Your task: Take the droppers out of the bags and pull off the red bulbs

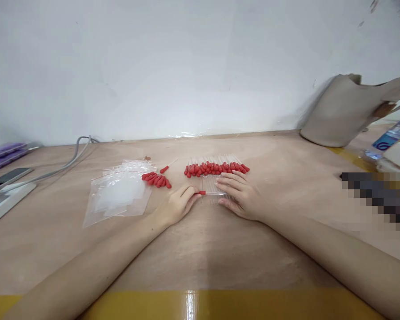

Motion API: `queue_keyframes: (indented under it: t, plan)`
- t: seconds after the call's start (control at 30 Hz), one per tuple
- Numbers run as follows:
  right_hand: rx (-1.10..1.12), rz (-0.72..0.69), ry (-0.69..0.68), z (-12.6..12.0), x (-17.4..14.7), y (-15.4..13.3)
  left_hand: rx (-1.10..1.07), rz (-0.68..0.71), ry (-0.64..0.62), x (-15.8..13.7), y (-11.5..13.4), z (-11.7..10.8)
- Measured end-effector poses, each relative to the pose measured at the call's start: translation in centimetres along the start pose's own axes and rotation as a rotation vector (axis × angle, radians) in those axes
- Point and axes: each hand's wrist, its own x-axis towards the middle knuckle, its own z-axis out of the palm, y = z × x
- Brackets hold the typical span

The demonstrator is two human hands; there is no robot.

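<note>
A glass dropper [215, 193] with a red rubber bulb lies level between my two hands. The fingers of my left hand [182, 202] pinch its red end. My right hand [242, 195] has the far end of the clear tube between thumb and forefinger, the other fingers stretched over loose clear tubes [207, 182]. Just beyond is a row of red-bulbed droppers [216, 168], their thin tubes pointing to the wall. A small heap of red bulbs [156, 180] sits beyond my left hand, close to a single dropper [164, 169].
Clear zip bags [120, 193] lie overlapping to the left. A grey cable [71, 162] runs to a white device [6, 200], near a phone [11, 176] and purple trays [6, 155]. At the right stand a beige bag [336, 111] and a blue-labelled package [391, 135]; a pixelated dark patch hides something.
</note>
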Motion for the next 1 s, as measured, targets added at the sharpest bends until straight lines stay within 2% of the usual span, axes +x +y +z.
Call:
queue_keyframes:
  t: [0.17, 0.4, 0.73, 1.0]
  plan:
    - [0.021, -0.022, -0.015, 0.3, 0.0, 0.0, 0.010, 0.026, 0.028, 0.4, 0.3, -0.2]
    - [0.051, -0.043, 0.019, 0.5, 0.1, 0.0, 0.050, 0.121, -0.039, 1.4, 0.6, -0.3]
    - [0.065, -0.064, 0.018, 1.0, 0.4, -0.5, -0.004, 0.163, 0.012, 1.3, 0.8, 0.1]
    - [0.208, -0.091, 0.007, 1.5, -0.2, -0.6, -0.028, 0.215, -0.022, 1.4, 1.0, -0.2]
